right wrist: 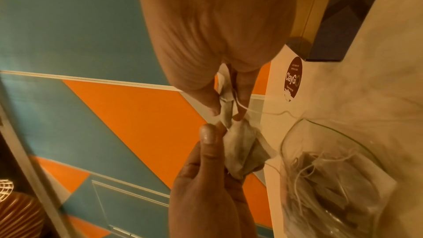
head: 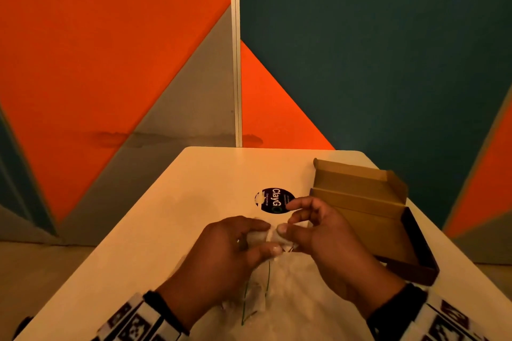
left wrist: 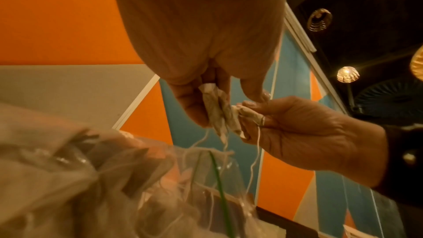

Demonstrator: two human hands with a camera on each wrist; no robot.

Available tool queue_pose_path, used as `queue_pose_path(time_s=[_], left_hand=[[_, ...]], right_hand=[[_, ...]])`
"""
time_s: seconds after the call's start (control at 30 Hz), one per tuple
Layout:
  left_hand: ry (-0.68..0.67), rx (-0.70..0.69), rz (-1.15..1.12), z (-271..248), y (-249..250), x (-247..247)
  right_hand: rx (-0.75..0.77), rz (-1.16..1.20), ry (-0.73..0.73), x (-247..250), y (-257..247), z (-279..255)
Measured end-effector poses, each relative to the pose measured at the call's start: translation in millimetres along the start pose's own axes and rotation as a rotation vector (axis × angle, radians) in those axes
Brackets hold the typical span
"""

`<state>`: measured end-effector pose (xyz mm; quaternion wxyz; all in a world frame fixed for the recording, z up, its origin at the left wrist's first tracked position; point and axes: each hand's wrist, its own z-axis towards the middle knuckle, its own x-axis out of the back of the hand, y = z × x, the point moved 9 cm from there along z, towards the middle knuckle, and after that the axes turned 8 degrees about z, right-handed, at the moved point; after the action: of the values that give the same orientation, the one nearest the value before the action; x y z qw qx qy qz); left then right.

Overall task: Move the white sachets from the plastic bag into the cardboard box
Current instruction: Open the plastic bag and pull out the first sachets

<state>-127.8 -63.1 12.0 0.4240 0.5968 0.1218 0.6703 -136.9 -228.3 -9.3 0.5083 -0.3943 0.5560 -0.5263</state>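
Separating two tangled sachets (left wrist: 219, 115) looks like the step in hand: the left hand (head: 221, 252) pinches one between thumb and fingers, and the right hand (head: 318, 232) pinches the neighbouring sachet (right wrist: 226, 104), the two hands touching at the fingertips above the table (head: 171, 202). Thin strings (left wrist: 254, 160) trail from both sachets down into the bag (left wrist: 96, 184), which lies just below and nearer the body than the hands, more sachets visible inside it. The box (head: 368, 210) stands open just beyond the right hand, on its outer side.

To do this well, I judge the hands should draw apart slowly, keeping the pinch on the paper bodies and letting the strings slide free rather than yanking, since a snagged string could drag the light bag or tear a sachet. Once clear, the right hand has only a short reach to the box.
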Motion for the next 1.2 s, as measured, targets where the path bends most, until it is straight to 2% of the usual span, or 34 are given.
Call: queue_pose_path(time_s=[0.07, 0.13, 0.3, 0.6, 0.7, 0.8, 0.9, 1.1, 1.2], left_hand=[[-0.001, -0.105, 0.158, -0.5, 11.9, -6.7], [0.028, -0.128, 0.198, 1.3, 17.3, -8.7], [0.077, 0.021, -0.101, 9.7, -0.2, -6.0], [-0.011, 0.165, -0.417, 8.7, -8.8, -19.7], [-0.026, 0.189, -0.468, 7.5, -10.0, -21.4], [-0.025, 0.185, -0.395, 8.3, -12.4, -17.3], [0.008, 0.107, -0.27, 10.2, -5.9, -4.2], [-0.077, -0.035, 0.066, 16.6, 16.9, -8.6], [-0.12, -0.034, 0.163, 21.4, 14.0, -5.7]], right_hand=[[-0.01, -0.004, -0.004, 1.5, 1.9, -0.5], [-0.024, 0.037, -0.022, 1.0, 2.1, -1.9], [-0.063, 0.358, -0.081, 0.6, 4.5, -2.4], [-0.091, 0.299, -0.02, 13.7, 12.5, 1.6], [-0.096, 0.153, -0.042, 11.0, 11.3, -2.6], [-0.081, -0.014, -0.015, 15.3, 9.8, -5.8], [-0.082, -0.16, -0.015, 17.7, 8.5, -6.2], [-0.028, -0.367, -0.138, 4.4, 1.6, -11.2], [-0.019, -0.438, -0.185, 7.1, 1.5, -12.2]])
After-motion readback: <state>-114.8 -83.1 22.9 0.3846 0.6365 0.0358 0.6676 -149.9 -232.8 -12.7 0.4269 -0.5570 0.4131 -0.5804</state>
